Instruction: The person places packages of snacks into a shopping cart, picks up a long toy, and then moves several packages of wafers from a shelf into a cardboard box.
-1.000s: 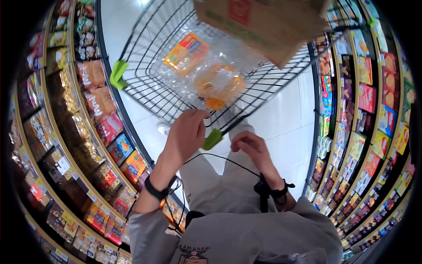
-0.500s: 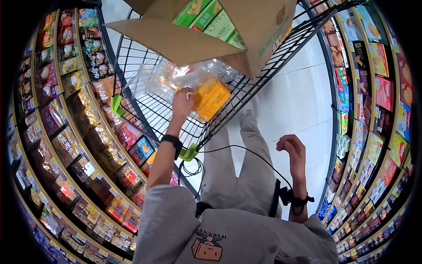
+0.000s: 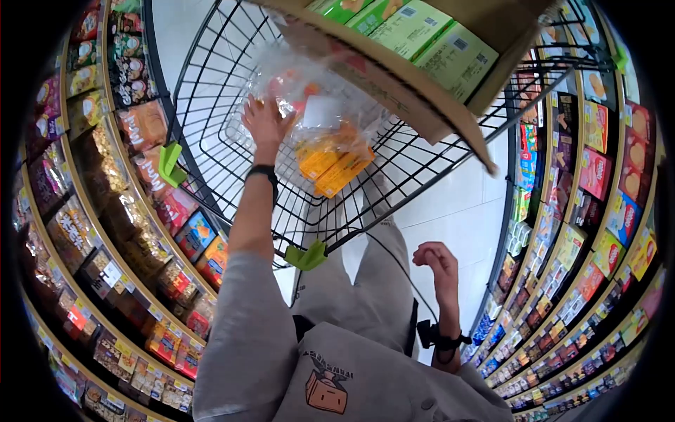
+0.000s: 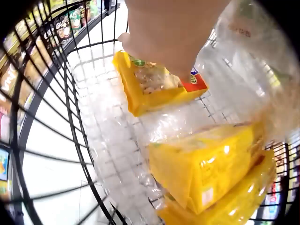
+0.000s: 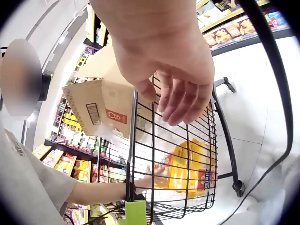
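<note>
Inside the wire shopping cart (image 3: 211,151), my left hand (image 3: 266,126) reaches down with its fingers spread over clear plastic wrapping (image 3: 271,67). In the left wrist view that hand (image 4: 171,33) covers part of a yellow-edged snack pack (image 4: 150,101) with a see-through window; its fingertips are hidden there. Closer to the cart's near end lie more yellow packs (image 3: 334,169), under shiny clear film. My right hand (image 3: 437,261) hangs in the air outside the cart, loosely curled around nothing. In the right wrist view the right hand (image 5: 173,84) overlaps the cart's bars.
An opened cardboard box (image 3: 394,91) holding several green cartons (image 3: 422,32) sits in the cart's far right part. Snack shelves (image 3: 133,232) run along the left, and more shelves (image 3: 583,211) along the right. A thin black cable (image 3: 397,260) runs near my right wrist.
My left hand has moved from the near end into the cart, past the yellow packs to the clear wrapping, its fingers now spread. The right hand stays outside. The box appears shifted right.
</note>
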`<state>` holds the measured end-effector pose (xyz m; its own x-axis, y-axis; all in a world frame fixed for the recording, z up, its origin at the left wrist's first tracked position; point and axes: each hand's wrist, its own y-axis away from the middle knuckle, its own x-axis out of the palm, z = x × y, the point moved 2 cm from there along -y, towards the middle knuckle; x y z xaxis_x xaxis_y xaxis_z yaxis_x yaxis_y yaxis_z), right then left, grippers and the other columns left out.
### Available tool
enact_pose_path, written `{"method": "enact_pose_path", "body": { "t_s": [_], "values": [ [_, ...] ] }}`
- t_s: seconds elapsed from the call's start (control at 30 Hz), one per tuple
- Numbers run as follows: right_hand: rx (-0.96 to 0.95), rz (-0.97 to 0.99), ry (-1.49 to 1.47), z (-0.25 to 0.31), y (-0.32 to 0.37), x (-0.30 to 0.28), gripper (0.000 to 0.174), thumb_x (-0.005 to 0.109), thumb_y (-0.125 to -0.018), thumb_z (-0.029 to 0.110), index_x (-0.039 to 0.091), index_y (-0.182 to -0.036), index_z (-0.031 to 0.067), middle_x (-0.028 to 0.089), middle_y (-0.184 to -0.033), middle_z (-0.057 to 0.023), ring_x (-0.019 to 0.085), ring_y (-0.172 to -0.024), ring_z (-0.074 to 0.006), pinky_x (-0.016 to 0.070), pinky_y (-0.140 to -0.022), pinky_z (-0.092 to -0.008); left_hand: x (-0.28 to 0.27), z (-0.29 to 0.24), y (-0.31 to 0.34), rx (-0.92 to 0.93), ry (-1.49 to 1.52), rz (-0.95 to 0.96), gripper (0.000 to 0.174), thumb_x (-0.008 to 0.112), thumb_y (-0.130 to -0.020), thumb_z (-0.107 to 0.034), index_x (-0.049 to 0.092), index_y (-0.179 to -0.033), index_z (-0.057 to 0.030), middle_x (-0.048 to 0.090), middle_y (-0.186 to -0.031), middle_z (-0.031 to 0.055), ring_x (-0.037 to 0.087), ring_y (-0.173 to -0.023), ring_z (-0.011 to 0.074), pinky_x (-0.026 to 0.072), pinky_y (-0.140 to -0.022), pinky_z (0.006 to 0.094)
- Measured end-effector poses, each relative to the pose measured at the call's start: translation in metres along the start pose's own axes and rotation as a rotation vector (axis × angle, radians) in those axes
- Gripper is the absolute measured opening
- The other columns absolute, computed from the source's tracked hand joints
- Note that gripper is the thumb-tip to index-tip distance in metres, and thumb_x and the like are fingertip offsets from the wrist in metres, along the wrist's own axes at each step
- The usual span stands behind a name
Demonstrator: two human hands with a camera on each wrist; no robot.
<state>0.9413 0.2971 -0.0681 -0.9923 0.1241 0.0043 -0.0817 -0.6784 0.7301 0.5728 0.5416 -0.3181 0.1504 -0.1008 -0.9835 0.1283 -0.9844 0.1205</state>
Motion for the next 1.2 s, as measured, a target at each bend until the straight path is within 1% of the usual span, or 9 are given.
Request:
{"method": "enact_pose_path", "body": {
  "t_s": [0.17, 0.43, 0.53, 0.6, 0.7, 0.8, 0.93, 1.07, 1.2],
  "values": [
    [0.111, -0.038, 0.074, -0.010, 0.006, 0.007, 0.017, 0.048, -0.095, 0.001, 0.060, -0.107, -0.0021, 0.066, -0.090, -0.0077, 0.062, -0.082, -0.0141, 0.0495, -0.077, -0.0274, 0.046, 0.029, -0.035, 0.113, -0.067, 0.438, 0.089, 0.082, -0.062, -0.052, 0.051, -0.137, -0.0161, 0.038, -0.141, 0.0211, 0.031, -0.133, 0.0396, 0.0235, -0.110, 0.0571],
    [0.031, -0.016, 0.207, -0.015, -0.017, 0.011, 0.033, 0.051, -0.099, 0.029, 0.059, -0.107, -0.0014, 0.064, -0.087, -0.0078, 0.063, -0.078, -0.0157, 0.0518, -0.074, -0.0287, 0.054, 0.006, -0.022, -0.110, 0.926, 0.139, 0.084, 0.081, -0.062, -0.047, 0.051, -0.133, -0.0142, 0.055, -0.120, 0.0122, 0.051, -0.113, 0.0330, 0.0420, -0.093, 0.0474],
    [0.020, 0.013, 0.210, 0.003, -0.015, 0.024, 0.023, 0.052, -0.098, 0.020, 0.060, -0.107, -0.0001, 0.063, -0.086, -0.0078, 0.062, -0.077, -0.0153, 0.0515, -0.073, -0.0291, -0.004, -0.007, 0.008, -0.096, -0.057, 0.056, 0.091, 0.081, -0.053, -0.051, 0.053, -0.126, -0.0048, 0.059, -0.111, 0.0181, 0.058, -0.103, 0.0328, 0.0427, -0.088, 0.0572],
    [-0.026, 0.084, 0.214, 0.011, -0.012, 0.027, 0.023, 0.051, -0.099, 0.020, 0.060, -0.106, 0.0004, 0.063, -0.086, -0.0074, 0.061, -0.077, -0.0146, 0.0512, -0.073, -0.0286, -0.046, -0.008, 0.013, -0.167, -0.110, 0.036, 0.085, 0.081, -0.050, -0.053, 0.061, -0.119, -0.0078, 0.060, -0.111, 0.0129, 0.059, -0.103, 0.0331, 0.0397, -0.089, 0.0643],
    [-0.033, 0.174, 0.270, 0.024, -0.016, 0.028, 0.022, 0.051, -0.099, 0.019, 0.060, -0.105, 0.0005, 0.063, -0.086, -0.0072, 0.061, -0.077, -0.0140, 0.0509, -0.073, -0.0280, -0.126, -0.003, 0.013, -0.138, 0.139, 0.755, 0.057, 0.081, -0.049, -0.051, 0.071, -0.090, -0.0126, 0.069, -0.087, 0.0049, 0.066, -0.085, 0.0241, 0.0507, -0.077, 0.0370],
    [-0.059, 0.269, 0.253, 0.044, -0.016, 0.035, 0.020, 0.051, -0.099, 0.018, 0.059, -0.105, 0.0007, 0.063, -0.086, -0.0075, 0.060, -0.074, -0.0138, 0.0505, -0.074, -0.0280, -0.231, 0.004, 0.029, -0.267, 0.208, 1.062, 0.056, 0.080, -0.049, -0.052, 0.072, -0.089, -0.0136, 0.069, -0.085, 0.0021, 0.065, -0.079, 0.0206, 0.0502, -0.070, 0.0318],
    [-0.028, 0.479, 0.239, 0.066, -0.017, 0.055, 0.025, 0.049, -0.098, 0.022, 0.056, -0.109, 0.0004, 0.062, -0.088, -0.0088, 0.060, -0.077, -0.0157, 0.0495, -0.073, -0.0289, -0.304, 0.035, 0.123, 0.028, 0.476, 0.339, 0.074, 0.081, -0.051, -0.052, 0.067, -0.112, -0.0124, 0.068, -0.096, 0.0108, 0.066, -0.084, 0.0267, 0.0498, -0.072, 0.0353],
    [0.093, 0.735, 0.259, 0.063, -0.015, 0.116, 0.049, 0.048, -0.097, 0.037, 0.043, -0.131, 0.0022, 0.064, -0.103, -0.0200, 0.065, -0.085, -0.0252, 0.0545, -0.075, -0.0350, -0.386, 0.034, 0.206, -0.048, 0.239, 0.446, 0.115, 0.081, -0.052, -0.038, 0.025, -0.148, -0.0092, 0.052, -0.116, 0.0216, 0.055, -0.103, 0.0386, 0.0444, -0.080, 0.0447],
    [0.200, 0.869, 0.054, 0.056, 0.040, 0.228, 0.068, 0.048, -0.095, 0.047, 0.026, -0.146, 0.0071, 0.054, -0.128, -0.0211, 0.062, -0.109, -0.0311, 0.0557, -0.084, -0.0446, -0.421, 0.062, 0.298, -0.039, 0.249, 0.298, 0.112, 0.082, -0.049, -0.028, 0.030, -0.146, -0.0073, 0.048, -0.116, 0.0215, 0.051, -0.101, 0.0362, 0.0395, -0.082, 0.0425]
  ]
}}
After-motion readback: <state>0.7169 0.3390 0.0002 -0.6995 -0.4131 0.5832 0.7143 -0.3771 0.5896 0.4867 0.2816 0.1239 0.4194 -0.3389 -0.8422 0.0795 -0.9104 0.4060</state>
